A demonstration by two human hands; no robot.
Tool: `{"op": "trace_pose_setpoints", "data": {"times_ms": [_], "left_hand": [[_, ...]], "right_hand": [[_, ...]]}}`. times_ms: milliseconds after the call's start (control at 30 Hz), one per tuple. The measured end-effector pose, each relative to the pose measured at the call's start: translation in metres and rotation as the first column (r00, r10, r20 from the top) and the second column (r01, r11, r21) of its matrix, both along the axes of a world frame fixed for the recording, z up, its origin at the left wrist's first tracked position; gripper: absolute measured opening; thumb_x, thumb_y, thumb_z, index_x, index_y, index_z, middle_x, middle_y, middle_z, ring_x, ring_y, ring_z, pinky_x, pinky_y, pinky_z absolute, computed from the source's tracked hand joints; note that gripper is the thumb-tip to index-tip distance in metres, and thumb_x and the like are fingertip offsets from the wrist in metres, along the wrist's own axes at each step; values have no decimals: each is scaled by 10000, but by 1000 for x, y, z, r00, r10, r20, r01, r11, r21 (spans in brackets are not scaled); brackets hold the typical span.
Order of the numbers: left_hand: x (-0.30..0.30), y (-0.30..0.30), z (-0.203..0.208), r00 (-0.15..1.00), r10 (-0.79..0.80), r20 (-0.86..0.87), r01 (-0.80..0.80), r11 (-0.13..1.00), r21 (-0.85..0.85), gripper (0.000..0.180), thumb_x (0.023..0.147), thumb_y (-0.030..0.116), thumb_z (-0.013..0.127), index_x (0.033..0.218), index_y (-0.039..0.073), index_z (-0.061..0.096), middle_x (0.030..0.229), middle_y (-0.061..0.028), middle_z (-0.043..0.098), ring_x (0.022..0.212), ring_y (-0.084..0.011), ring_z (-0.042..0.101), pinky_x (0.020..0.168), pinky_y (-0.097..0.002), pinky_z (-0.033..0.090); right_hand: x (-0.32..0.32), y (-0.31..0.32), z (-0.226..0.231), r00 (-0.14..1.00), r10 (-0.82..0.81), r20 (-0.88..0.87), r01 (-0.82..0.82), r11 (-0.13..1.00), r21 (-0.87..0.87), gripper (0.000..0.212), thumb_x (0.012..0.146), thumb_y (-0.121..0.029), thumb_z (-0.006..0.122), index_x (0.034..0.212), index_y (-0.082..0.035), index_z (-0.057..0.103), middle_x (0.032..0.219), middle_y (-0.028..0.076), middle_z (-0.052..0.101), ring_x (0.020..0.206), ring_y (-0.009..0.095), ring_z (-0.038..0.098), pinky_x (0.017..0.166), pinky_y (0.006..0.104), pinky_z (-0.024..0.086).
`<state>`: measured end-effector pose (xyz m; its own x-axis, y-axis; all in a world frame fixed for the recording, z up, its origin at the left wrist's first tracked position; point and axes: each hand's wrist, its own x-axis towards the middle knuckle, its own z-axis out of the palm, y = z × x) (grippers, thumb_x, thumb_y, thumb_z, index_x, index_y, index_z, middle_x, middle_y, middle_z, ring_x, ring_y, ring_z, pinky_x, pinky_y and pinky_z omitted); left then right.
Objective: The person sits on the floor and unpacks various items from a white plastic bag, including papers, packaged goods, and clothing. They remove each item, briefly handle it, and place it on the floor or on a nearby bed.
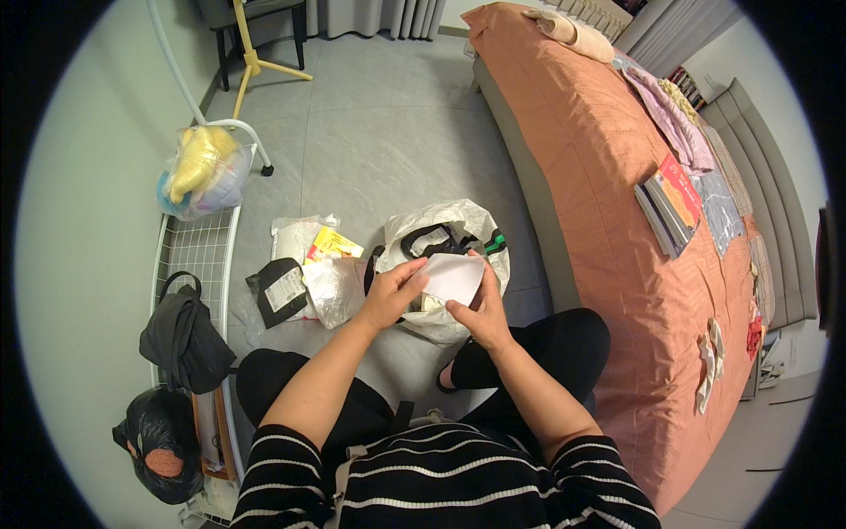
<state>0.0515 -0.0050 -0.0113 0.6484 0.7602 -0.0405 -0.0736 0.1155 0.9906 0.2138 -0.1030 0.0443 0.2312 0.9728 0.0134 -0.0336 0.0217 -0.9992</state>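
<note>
Between my two hands is a white sheet of paper [453, 279], held over a large white woven bag [441, 214]. My left hand [394, 294] grips the sheet's left edge, its fingers along the side. At the right edge my right hand [483, 309] pinches it, thumb on top. The bag stands on the floor with its mouth spread, and dark items with a white label [429, 240] show inside. Left of the bag lie a silvery plastic pouch [335, 289], a black mailer with a white label [280, 291], a yellow printed packet [332, 245] and a white plastic package [298, 236].
A bed with an orange cover [564, 123] runs along the right, bearing a stack of books [667, 207] and clothes. On the left, a white wire rack [196, 247] holds a clear bag of plush items [204, 172], a dark bag [185, 339] and a black plastic bag [159, 441].
</note>
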Motion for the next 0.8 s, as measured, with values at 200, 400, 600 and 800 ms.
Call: {"op": "trace_pose_setpoints", "data": {"times_ms": [200, 400, 600, 800], "left_hand": [[5, -2, -1, 972, 174, 159, -89, 895, -436, 409, 963, 339, 494, 1184, -6, 502, 1145, -116, 599, 1047, -204, 587, 928, -362, 461], [0, -1, 17, 834, 388, 391, 13, 696, -718, 393, 960, 340, 498, 1194, 24, 480, 1168, -112, 583, 1061, -228, 583, 943, -413, 458], [0, -1, 16, 892, 449, -57, -424, 785, -453, 476, 947, 459, 495, 1038, 3, 598, 968, -71, 618, 838, -149, 553, 736, -302, 450], [-6, 4, 18, 790, 496, -360, -383, 858, 343, 607, 962, 488, 415, 737, -43, 604, 612, -166, 564, 581, -239, 556, 584, -390, 441]], "right_hand": [[-14, 3, 1, 986, -66, -152, 64, 998, -17, 761, 762, 67, 571, 1425, -75, 227, 1277, 122, 461, 1055, 209, 566, 725, 296, 530], [-16, -5, -48, 986, 8, -166, -39, 983, -181, 413, 837, 45, 587, 1235, 12, 481, 1037, 95, 639, 871, 160, 631, 747, 272, 504], [-30, -3, -32, 953, 245, -176, -287, 919, -271, 380, 801, 118, 544, 1173, 37, 550, 1070, 92, 647, 972, 123, 593, 843, 256, 466], [-10, 11, -2, 948, -6, -319, -89, 955, -283, 278, 901, -109, 585, 1151, 12, 585, 1029, 80, 658, 888, 128, 609, 801, 270, 485]]}}
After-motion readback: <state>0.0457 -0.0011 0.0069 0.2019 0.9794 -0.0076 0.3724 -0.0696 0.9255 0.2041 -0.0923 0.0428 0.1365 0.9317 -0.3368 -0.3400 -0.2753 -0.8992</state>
